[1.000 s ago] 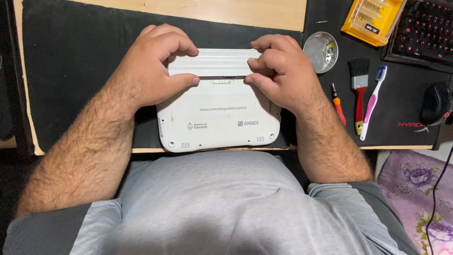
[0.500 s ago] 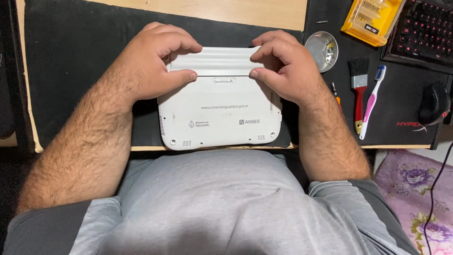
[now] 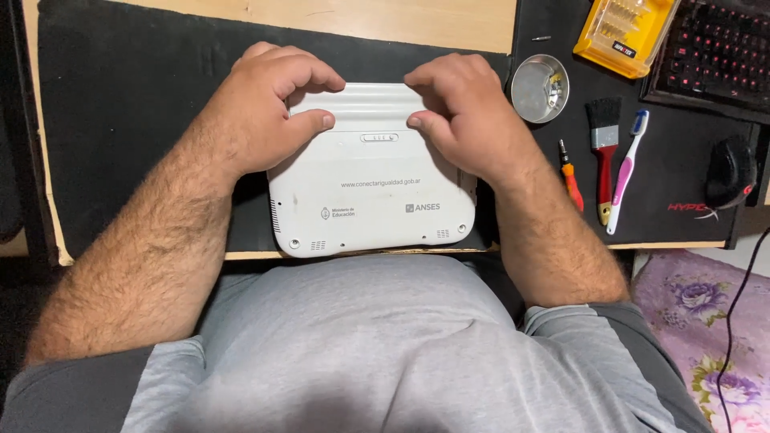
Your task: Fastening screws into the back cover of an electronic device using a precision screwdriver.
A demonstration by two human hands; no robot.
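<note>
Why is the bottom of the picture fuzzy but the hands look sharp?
In the head view, the left hand, right hand and white laptop are in crisp focus under even light. The grey shirt sits much closer to the camera, so it blurs. The metal dish shows soft glare, and the keyboard glows red.

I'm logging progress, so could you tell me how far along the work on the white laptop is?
Done: laptop lies underside up on the black mat. In hand: left hand and right hand press on its ribbed battery strip. Left: strip remains seated; screwdriver lies untouched.
</note>
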